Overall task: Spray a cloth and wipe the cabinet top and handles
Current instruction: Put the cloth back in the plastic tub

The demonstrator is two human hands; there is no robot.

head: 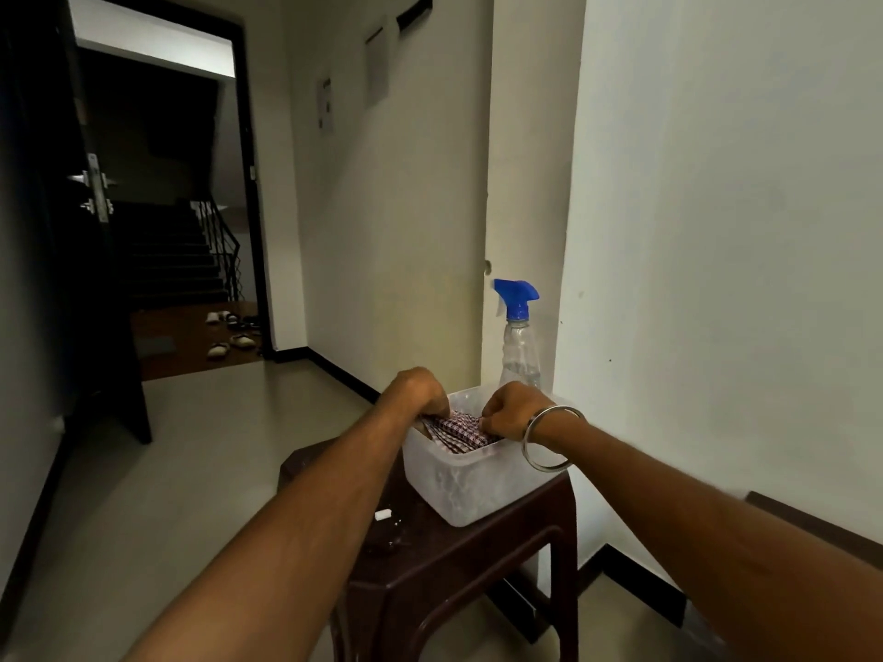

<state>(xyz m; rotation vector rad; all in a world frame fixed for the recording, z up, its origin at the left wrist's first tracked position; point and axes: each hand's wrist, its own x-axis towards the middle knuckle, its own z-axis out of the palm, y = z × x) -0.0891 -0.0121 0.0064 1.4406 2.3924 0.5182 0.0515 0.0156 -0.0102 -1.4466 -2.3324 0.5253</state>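
A single wide-angle view is given from head height, angled forward and down along both forearms. The plastic stool (458,561) is seen close in the lower centre, while an open doorway (162,198) is seen far off at upper left.

Lighting: dim, greenish indoor cast; walls (716,183) evenly lit, no hard shadows. Brightest patch: strip above the doorway (157,50). Darkest: stairwell (172,250) beyond it and door (43,207) at left, near black, detail lost. Glare: faint sheen on bangle (549,439). Distortion: wide-angle, wall edges and doorframe bowed, forearms stretched toward lower corners. Sharpness: soft throughout; right forearm edge smeared.
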